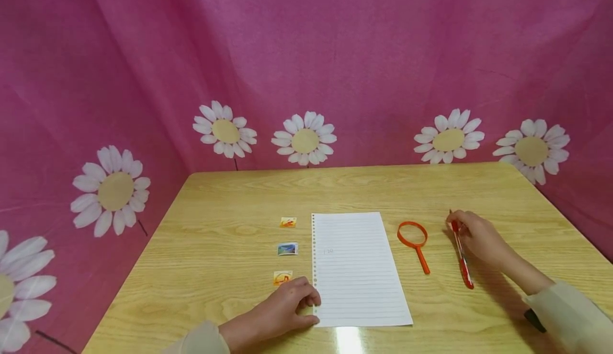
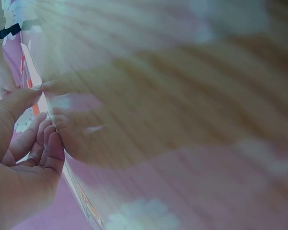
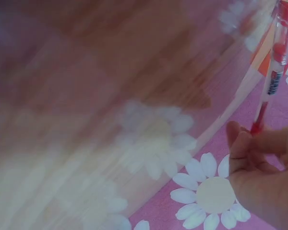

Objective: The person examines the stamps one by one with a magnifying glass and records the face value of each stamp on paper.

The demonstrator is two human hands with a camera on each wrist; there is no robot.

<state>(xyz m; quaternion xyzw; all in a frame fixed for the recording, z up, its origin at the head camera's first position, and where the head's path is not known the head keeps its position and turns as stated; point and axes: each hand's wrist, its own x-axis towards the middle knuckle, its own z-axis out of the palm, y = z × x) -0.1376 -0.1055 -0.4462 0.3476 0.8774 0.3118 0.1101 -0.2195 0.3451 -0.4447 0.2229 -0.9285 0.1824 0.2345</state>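
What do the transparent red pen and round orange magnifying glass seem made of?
The red pen looks like shiny plastic: transparent, with highlights. The orange magnifying glass looks smooth, probably plastic, being evenly coloured; its transparent lens may be glass or plastic.

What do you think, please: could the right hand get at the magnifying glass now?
Probably yes: nothing covers the magnifying glass, which lies near the right hand, though that hand holds a pen and may need freeing.

My left hand touches the left edge of a lined sheet; my right hand pinches a red pen. Between sheet and pen: a magnifying glass. Left of the sheet: three stamp-like papers on the bench.
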